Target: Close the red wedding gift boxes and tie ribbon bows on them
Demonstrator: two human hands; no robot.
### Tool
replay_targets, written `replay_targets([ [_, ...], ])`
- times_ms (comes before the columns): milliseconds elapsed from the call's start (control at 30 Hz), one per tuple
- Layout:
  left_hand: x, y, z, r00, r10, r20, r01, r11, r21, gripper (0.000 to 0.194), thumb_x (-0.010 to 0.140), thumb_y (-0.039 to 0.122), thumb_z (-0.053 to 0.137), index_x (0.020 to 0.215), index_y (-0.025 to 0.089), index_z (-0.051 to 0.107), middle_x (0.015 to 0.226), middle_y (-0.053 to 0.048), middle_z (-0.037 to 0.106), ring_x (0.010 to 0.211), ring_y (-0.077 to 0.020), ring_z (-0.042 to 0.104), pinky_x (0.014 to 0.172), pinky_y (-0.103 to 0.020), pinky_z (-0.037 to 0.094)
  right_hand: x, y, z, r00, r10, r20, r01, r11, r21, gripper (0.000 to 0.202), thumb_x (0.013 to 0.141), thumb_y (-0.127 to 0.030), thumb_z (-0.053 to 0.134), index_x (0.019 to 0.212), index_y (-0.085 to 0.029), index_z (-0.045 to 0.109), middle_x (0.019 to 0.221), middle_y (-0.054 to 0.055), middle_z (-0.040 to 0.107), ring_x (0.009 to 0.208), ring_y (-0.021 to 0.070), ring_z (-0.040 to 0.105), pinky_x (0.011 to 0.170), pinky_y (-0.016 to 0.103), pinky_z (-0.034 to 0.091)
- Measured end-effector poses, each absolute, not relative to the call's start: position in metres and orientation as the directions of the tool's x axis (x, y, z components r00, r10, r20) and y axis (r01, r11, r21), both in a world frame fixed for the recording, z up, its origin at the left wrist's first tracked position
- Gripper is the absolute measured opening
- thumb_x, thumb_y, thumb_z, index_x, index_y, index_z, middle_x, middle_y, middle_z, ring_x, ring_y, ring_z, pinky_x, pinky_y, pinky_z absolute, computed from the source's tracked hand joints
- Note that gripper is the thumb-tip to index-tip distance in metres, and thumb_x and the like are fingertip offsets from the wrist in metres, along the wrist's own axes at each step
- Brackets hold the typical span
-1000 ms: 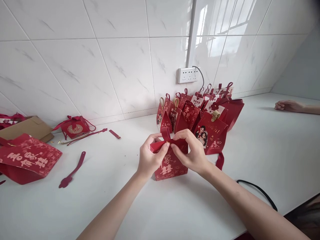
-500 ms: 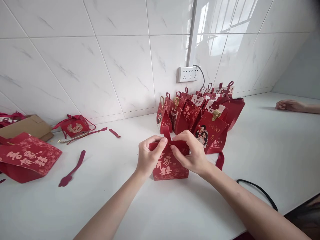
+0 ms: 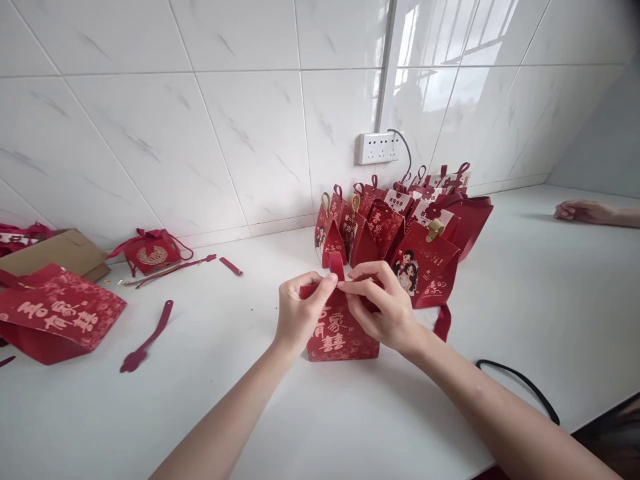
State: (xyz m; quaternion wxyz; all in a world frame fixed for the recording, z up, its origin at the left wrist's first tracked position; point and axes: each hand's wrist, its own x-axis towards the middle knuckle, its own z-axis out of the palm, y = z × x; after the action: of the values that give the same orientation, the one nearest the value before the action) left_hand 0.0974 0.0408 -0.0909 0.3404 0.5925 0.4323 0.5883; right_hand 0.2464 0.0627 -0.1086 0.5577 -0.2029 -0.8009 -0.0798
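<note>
A red gift box (image 3: pixel 345 340) with pale characters stands upright on the white table in front of me. My left hand (image 3: pixel 303 310) pinches its top edge at the left, thumb near the base of a red strap loop (image 3: pixel 336 265) that rises from the top. My right hand (image 3: pixel 383 303) is at the right of the top edge, its fingertips meeting the strap base close to my left thumb. The fingers cover most of the fastening there.
Several finished-looking red boxes (image 3: pixel 427 263) stand behind to the right. At the left are a tilted red box (image 3: pixel 63 313), a brown carton (image 3: pixel 83 253), a small red box (image 3: pixel 153 253) and a loose strap (image 3: pixel 150 340). Another person's hand (image 3: pixel 583 211) rests at the far right, beyond a black cord (image 3: pixel 525 380).
My right hand's fingers have shifted and now reach across to the strap base, with the index finger straighter. My left hand keeps its pinch. The view has moved slightly.
</note>
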Motion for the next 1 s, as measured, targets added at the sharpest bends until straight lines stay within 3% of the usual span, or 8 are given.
replay_targets([
  [233, 0.1006, 0.0382, -0.0911, -0.106, 0.881, 0.461, 0.175, -0.44, 0.881, 0.036, 0.082, 0.034, 0.059, 0.052, 0.016, 0.05, 0.047, 0.005, 0.037, 0.047, -0.0061, 0.032, 0.045, -0.019, 0.029, 0.2478, 0.0609, -0.1075, -0.347, 0.178, 0.921, 0.505, 0.863, 0.024, 0.024, 0.081, -0.001, 0.052, 0.098, -0.017, 0.056, 0.096, 0.009, 0.05, 0.084, 0.0169, 0.057, 0.062, 0.03, 0.053],
  [467, 0.1015, 0.0383, -0.0921, -0.117, 0.872, 0.475, 0.197, -0.448, 0.872, 0.037, 0.082, 0.032, 0.059, 0.051, 0.016, 0.047, 0.046, 0.006, 0.035, 0.046, -0.0056, 0.031, 0.043, -0.019, 0.027, 0.248, 0.059, -0.1028, -0.374, 0.087, 0.923, 0.592, 0.789, 0.165, 0.023, 0.079, 0.0, 0.055, 0.096, -0.016, 0.056, 0.095, 0.01, 0.053, 0.086, 0.0203, 0.056, 0.069, 0.038, 0.052],
  [733, 0.1038, 0.0364, -0.091, -0.108, 0.863, 0.493, 0.23, -0.461, 0.857, 0.038, 0.083, 0.032, 0.058, 0.051, 0.016, 0.046, 0.046, 0.005, 0.034, 0.045, -0.0055, 0.031, 0.043, -0.018, 0.028, 0.2462, 0.0565, -0.1049, -0.35, 0.164, 0.922, 0.542, 0.839, 0.056, 0.023, 0.082, 0.001, 0.048, 0.096, -0.016, 0.056, 0.091, 0.01, 0.054, 0.081, 0.0167, 0.058, 0.062, 0.029, 0.053],
  [1000, 0.1028, 0.037, -0.0921, -0.13, 0.85, 0.511, 0.264, -0.467, 0.844, 0.036, 0.083, 0.032, 0.057, 0.052, 0.016, 0.049, 0.045, 0.005, 0.036, 0.044, -0.0062, 0.032, 0.042, -0.019, 0.028, 0.2427, 0.0548, -0.1021, -0.24, 0.222, 0.945, 0.485, 0.871, -0.082, 0.022, 0.083, -0.003, 0.054, 0.1, -0.018, 0.054, 0.085, 0.005, 0.059, 0.076, 0.0131, 0.059, 0.063, 0.025, 0.054],
])
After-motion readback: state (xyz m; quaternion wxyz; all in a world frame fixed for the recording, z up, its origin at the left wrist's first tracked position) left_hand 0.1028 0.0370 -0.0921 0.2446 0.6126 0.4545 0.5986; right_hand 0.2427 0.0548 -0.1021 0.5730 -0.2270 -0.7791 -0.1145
